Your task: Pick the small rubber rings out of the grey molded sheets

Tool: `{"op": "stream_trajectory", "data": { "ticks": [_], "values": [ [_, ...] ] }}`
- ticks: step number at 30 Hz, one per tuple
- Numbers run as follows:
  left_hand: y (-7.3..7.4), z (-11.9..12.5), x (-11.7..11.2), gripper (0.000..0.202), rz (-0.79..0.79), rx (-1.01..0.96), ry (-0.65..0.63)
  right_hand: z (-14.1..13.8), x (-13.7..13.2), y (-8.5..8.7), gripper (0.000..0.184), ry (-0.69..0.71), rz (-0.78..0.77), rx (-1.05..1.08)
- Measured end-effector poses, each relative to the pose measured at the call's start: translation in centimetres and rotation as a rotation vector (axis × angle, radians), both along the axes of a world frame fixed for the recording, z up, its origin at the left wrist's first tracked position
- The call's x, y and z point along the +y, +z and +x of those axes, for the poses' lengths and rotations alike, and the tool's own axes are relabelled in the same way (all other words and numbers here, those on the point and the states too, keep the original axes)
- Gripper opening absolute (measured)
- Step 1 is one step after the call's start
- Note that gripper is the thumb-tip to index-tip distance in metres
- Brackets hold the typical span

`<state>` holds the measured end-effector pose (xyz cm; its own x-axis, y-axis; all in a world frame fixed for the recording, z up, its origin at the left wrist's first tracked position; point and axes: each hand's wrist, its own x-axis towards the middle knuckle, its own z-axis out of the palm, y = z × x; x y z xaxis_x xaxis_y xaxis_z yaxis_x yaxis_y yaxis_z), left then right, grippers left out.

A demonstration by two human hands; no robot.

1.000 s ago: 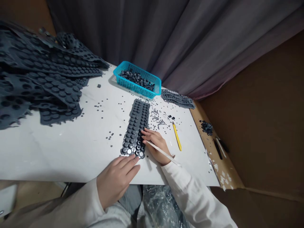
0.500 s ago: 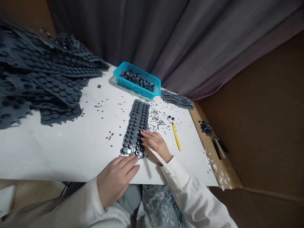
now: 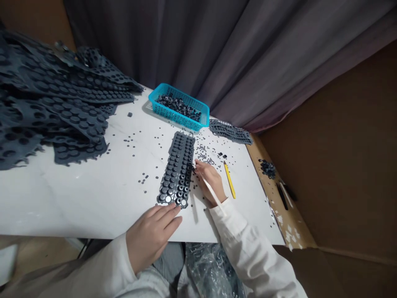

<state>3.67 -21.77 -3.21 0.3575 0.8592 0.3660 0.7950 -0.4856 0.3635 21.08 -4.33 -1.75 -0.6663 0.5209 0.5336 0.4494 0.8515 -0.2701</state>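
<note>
A long dark rubber strip [image 3: 178, 167] studded with round buttons lies lengthwise on the white table [image 3: 93, 194]. My left hand [image 3: 151, 234] rests flat at the table's near edge, fingers stretched out, fingertips touching the strip's near end. My right hand [image 3: 211, 180] sits just right of the strip's middle, fingers closed on a thin white stick [image 3: 214, 194] that runs back over my wrist; its tip is at the strip's right edge. Small dark punched discs [image 3: 204, 155] lie scattered beside my right hand.
A blue basket [image 3: 179, 106] of dark rings stands at the back. A large heap of punched rubber sheets [image 3: 52, 103] fills the left. Another strip [image 3: 231, 131] lies at the back right, a yellow pencil [image 3: 230, 180] right of my hand. A cardboard wall [image 3: 335, 157] closes off the right side.
My right hand has moved up along the strip's right edge, away from me, with the white stick. My left hand has stayed in place.
</note>
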Motion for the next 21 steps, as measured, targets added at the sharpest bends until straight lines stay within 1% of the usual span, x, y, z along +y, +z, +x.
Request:
{"op": "stream_trajectory", "data": {
  "ticks": [2,5,7,9,15,18,21],
  "values": [
    [-0.1,0.0,0.0,0.032,0.008,0.009,-0.005,0.0,-0.2,0.2,0.017,0.019,-0.110,0.049],
    [-0.3,0.1,0.0,0.030,0.039,0.011,0.005,-0.3,-0.8,0.3,0.013,0.107,-0.249,0.100],
    [-0.5,0.2,0.0,0.028,0.063,0.008,0.014,-0.4,-1.2,0.0,0.012,0.136,-0.292,0.122],
    [-0.6,0.3,-0.1,0.028,0.078,0.005,0.017,-0.6,-1.3,-0.2,0.012,0.140,-0.302,0.129],
    [-0.7,0.2,-0.1,0.030,0.089,0.026,0.011,-0.7,-1.0,-0.5,0.012,0.146,-0.251,0.094],
    [-0.7,0.2,-0.1,0.029,0.085,0.022,0.008,-0.7,-0.5,-0.5,0.012,0.171,-0.151,0.020],
    [-0.7,0.2,-0.1,0.030,0.084,0.011,0.010,-0.6,0.2,-0.5,0.014,0.245,-0.023,-0.120]
  ]
}}
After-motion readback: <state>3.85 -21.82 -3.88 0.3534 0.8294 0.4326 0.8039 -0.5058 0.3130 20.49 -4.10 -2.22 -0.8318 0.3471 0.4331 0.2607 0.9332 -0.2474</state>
